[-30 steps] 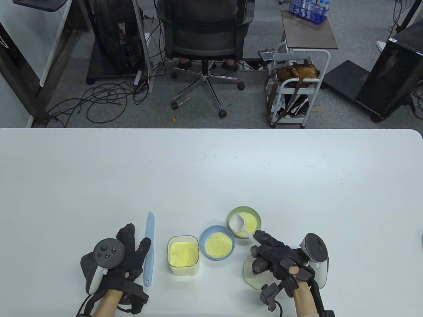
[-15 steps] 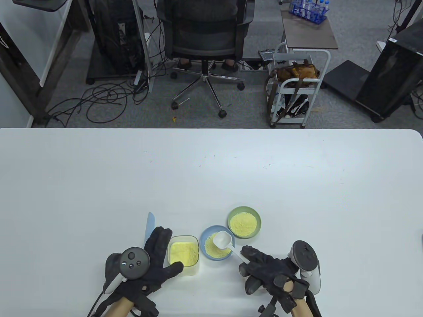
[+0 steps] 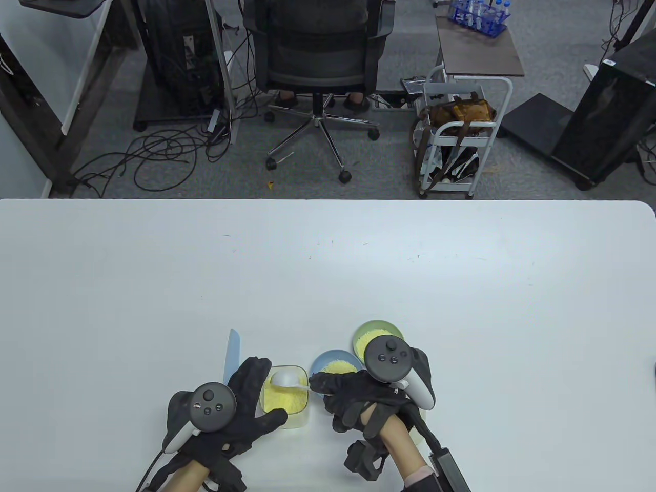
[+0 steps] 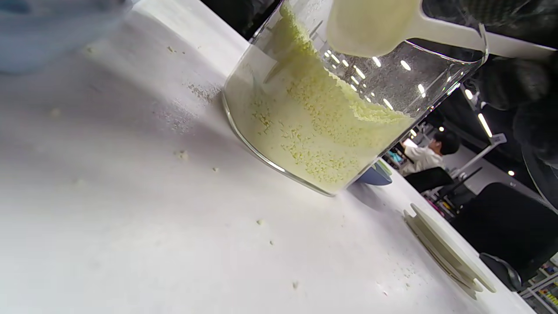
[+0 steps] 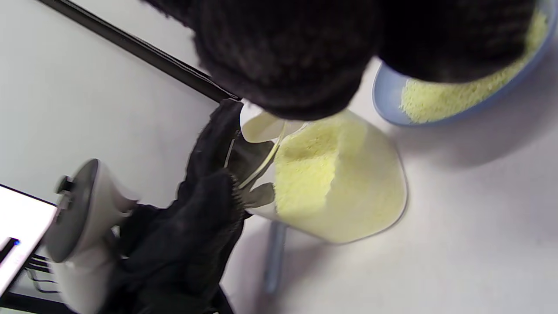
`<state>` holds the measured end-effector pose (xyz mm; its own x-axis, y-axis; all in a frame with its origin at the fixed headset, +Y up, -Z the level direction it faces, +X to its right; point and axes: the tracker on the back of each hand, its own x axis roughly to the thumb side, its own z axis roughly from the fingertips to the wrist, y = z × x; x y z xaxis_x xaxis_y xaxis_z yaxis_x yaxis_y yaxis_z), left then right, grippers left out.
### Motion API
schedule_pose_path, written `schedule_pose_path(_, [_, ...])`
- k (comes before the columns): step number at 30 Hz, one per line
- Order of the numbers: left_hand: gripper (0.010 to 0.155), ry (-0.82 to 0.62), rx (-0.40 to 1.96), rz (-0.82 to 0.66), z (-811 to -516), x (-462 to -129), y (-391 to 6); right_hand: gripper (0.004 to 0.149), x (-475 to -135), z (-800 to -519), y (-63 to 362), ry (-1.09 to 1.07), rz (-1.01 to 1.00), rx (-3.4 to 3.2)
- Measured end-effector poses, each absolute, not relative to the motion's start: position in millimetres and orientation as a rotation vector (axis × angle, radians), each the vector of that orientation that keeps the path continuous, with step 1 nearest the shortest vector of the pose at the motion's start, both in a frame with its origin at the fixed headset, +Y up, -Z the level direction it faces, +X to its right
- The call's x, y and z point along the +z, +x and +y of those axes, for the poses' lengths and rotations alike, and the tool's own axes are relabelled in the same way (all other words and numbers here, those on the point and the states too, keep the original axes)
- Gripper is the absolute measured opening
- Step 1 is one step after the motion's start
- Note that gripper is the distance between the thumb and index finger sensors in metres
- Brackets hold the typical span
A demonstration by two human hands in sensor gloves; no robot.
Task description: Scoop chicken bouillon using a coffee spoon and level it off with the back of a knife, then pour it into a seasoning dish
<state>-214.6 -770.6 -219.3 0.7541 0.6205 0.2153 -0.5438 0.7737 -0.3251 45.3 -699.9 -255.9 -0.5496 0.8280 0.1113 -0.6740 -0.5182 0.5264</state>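
Note:
A clear glass container (image 3: 287,405) of yellow bouillon granules stands near the table's front edge. My left hand (image 3: 266,392) holds it, fingers along its left wall and thumb on the near side. My right hand (image 3: 315,387) pinches the handle of the white coffee spoon (image 3: 284,379). The spoon's bowl looks empty and hovers over the container's far part. The left wrist view shows the spoon (image 4: 370,26) just above the rim of the container (image 4: 314,131). A light blue knife (image 3: 231,351) lies left of the container, mostly hidden by my left hand. A blue dish (image 3: 328,361) and a green dish (image 3: 365,332) hold granules.
A pale lid (image 4: 449,257) lies flat on the table to the right of the container. Stray granules dot the table (image 4: 183,152) beside the glass. An office chair (image 3: 315,61) and a white cart (image 3: 461,138) stand beyond the table's far edge.
My right hand carried the spoon left from the green dish, over the blue dish, to the container. My left hand left the knife's side and took hold of the container.

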Motion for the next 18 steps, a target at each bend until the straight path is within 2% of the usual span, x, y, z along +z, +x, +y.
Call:
schedule_pose_path(3, [0.099, -0.258, 0.654, -0.324, -770.6, -219.6, -214.7, 0.044, -259.9, -696.8, 32.4, 0.494, 0.529, 2.176])
schedule_pose_path(8, [0.099, -0.269, 0.673, -0.327, -770.4, -220.0, -215.2, 0.042, -263.8, -700.3, 18.3, 0.517, 0.615, 2.245])
schedule_pose_path(10, [0.099, -0.275, 0.672, -0.326, -770.1, -220.4, -215.0, 0.042, -265.1, -701.8, 13.8, 0.536, 0.708, 2.202])
schedule_pose_path(18, [0.099, -0.288, 0.675, -0.328, -770.0, -220.5, -215.9, 0.041, -270.2, -713.4, 10.8, 0.45, 0.869, 1.987])
